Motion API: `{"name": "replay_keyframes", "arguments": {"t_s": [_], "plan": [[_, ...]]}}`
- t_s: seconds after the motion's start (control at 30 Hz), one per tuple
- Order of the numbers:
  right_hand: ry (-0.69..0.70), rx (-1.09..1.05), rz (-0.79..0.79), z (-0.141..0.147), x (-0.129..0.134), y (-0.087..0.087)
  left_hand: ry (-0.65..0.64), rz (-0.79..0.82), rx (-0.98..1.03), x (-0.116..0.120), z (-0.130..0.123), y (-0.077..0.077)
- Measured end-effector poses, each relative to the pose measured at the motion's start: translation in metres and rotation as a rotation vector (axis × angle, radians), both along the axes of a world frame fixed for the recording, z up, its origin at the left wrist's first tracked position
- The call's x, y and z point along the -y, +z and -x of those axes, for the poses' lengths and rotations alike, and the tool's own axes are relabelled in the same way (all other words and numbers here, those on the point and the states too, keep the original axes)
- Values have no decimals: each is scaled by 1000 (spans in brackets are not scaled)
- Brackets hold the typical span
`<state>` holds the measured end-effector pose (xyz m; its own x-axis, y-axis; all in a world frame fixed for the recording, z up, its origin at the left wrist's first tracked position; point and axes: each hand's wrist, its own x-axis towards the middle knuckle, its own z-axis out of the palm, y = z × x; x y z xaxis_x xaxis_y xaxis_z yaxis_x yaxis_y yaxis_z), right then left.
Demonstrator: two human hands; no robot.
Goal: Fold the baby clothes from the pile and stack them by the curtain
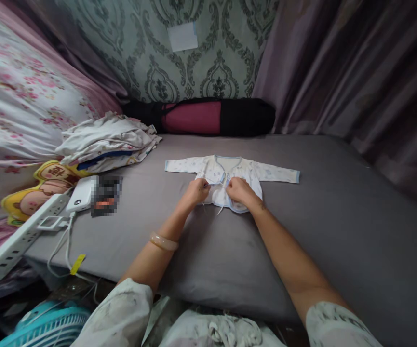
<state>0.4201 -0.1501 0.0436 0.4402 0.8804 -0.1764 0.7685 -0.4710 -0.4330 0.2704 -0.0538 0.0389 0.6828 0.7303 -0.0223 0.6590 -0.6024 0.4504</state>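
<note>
Left hand and right hand pinch the small shirt, apparently closing its front; next calls for level edges.

White with a pale blue-grey print and light-blue trim, the small shirt stands out on my remote feed against a plain grey bed sheet. Along the sheet's far edge I see a black bag panelled in maroon; near the far left corner, mostly white clothes showing navy.
</note>
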Motion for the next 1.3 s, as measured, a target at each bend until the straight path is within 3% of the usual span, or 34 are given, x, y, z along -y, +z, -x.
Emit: {"name": "replay_keyframes", "arguments": {"t_s": [0.13,0.33,0.43,0.53,0.63,0.77,0.93,1.13,1.3], "plan": [[-39,-216,20,-16,0,1,30,-12,85,-3,-2,10],[-41,101,-25,14,5,4,85,0,149,4,-9,15],[-49,172,-3,28,5,3,94,6,168,6,-10,15],[-42,179,-17,22,3,2,102,24,188,7,-10,16],[-28,-14,-17,1,1,1,96,37,195,8,-10,18],[-159,-527,-130,-24,0,3,53,38,197,13,-12,22],[-261,-967,-290,-24,-2,9,-49,18,145,26,-19,18],[-308,-929,-350,-13,-5,13,-163,-83,23,49,-26,1],[-268,-820,-325,-6,-6,8,-178,-164,-61,63,-25,-8]]}}
